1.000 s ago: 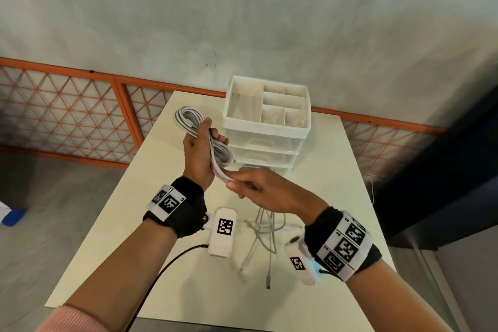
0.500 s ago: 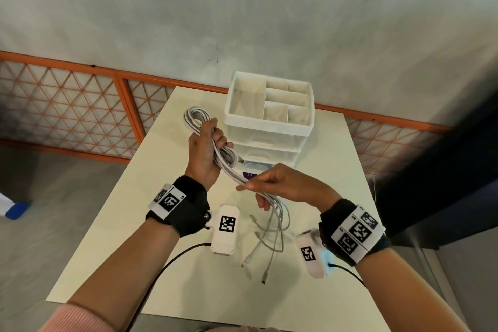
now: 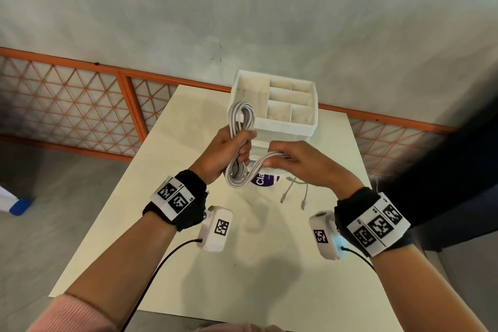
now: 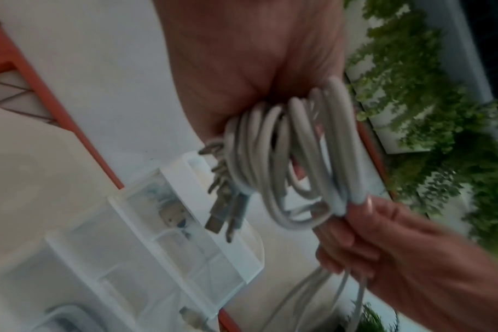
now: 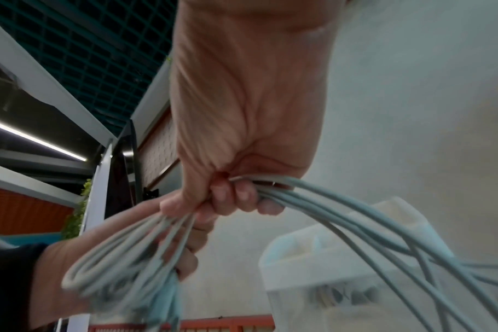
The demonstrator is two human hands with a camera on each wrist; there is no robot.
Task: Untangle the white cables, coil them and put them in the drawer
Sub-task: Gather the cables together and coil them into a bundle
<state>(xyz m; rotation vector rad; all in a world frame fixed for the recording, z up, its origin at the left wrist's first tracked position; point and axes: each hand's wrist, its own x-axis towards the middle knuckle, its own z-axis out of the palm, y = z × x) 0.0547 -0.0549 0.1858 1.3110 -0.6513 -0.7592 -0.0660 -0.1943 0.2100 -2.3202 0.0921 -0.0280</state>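
Hands raised above the table, both working one bundle of white cables. Left hand is fisted around the middle of the coil, knuckles toward the camera, thumb side up; one loop of the coil stands above the fist and another hangs below it. Left wrist view shows several turns bunched against the palm, with metal plug ends dangling from the coil. Right hand is palm down, fingers curled, pinching a group of strands just right of the left fist; the strands sweep from the lower loop up into this grip. Right wrist view confirms fingertips closed on the strands, which fan out past them on both sides. Loose cable tails trail from under the right hand, their plugs near the tabletop; contact cannot be judged. Directly behind the hands stands a white drawer unit with divided open compartments on top; the upper loop overlaps its front left corner in the head view. The hands cover the drawer fronts there; the left wrist view shows a clear drawer pulled out. A purple round sticker lies on the table below the coil. An orange lattice railing runs behind the table.
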